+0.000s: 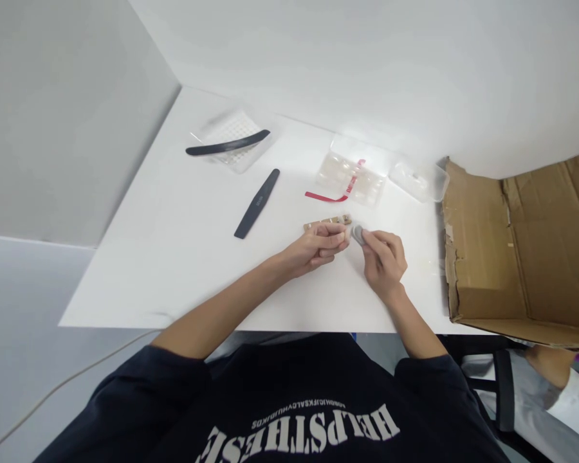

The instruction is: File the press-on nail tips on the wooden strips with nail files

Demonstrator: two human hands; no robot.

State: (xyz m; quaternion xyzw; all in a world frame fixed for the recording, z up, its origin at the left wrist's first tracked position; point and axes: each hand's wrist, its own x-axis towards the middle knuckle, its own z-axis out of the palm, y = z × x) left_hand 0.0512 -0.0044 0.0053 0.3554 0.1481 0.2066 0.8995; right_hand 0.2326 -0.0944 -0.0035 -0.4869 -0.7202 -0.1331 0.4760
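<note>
Pinched between thumb and fingertips, a small pale piece (349, 234) sat at the end of the left hand (321, 246), blurred enough that its shape could not be told. Just beside it, the right hand (386, 260) gripped a rounded grey piece (358, 235) between thumb and fingers, its face turned toward the pale one; whether the two touched was unclear.

From the left, the white table (174, 257) held a clear packet (244, 162) with a dotted sheet inside, a curved dark strip (228, 144) lying across it. Next came a straight-sided dark file (257, 204), flat and well apart from both hands. Behind the left fingers lay a tan strip (338, 220) bearing small pale bits — partly hidden by the hand. Beyond it stood a clear plastic case with a red band (350, 187) over it, then a clear tub (417, 180) near an open cardboard box (487, 251).

Judging by looks, the pale piece was light, thin and perhaps slippery, best taken by its edges with a soft pinch — a hard squeeze might have bent it or sent it skidding. The grey piece seemed light and firmer, easiest held around its rim.
</note>
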